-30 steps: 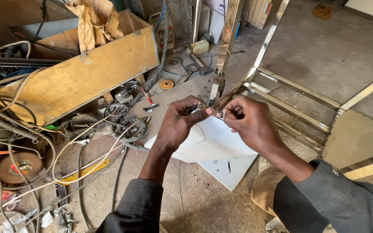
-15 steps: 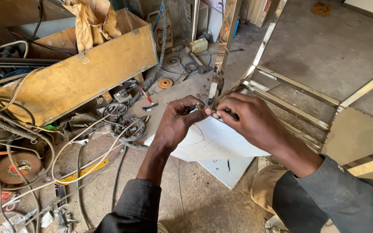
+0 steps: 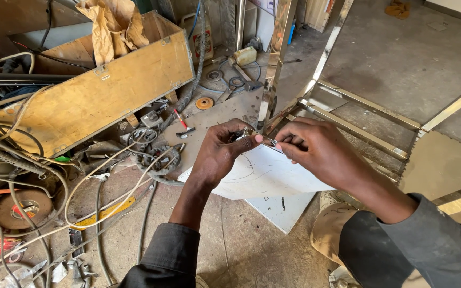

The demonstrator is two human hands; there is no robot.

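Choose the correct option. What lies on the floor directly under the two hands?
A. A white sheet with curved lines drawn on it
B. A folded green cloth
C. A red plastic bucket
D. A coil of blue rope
A. Both the left hand and the right hand pinch a small metal piece above a white sheet that bears thin curved pencil lines.

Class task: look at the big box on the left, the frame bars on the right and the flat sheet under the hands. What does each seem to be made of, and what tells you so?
Box: wood, likely plywood; bare, scuffed yellow-brown face with small metal fittings.
Frame bars: polished metal, perhaps stainless steel; they mirror their surroundings.
Sheet: thin, white, matt, with drawn curves; maybe film-covered metal or board, unclear.
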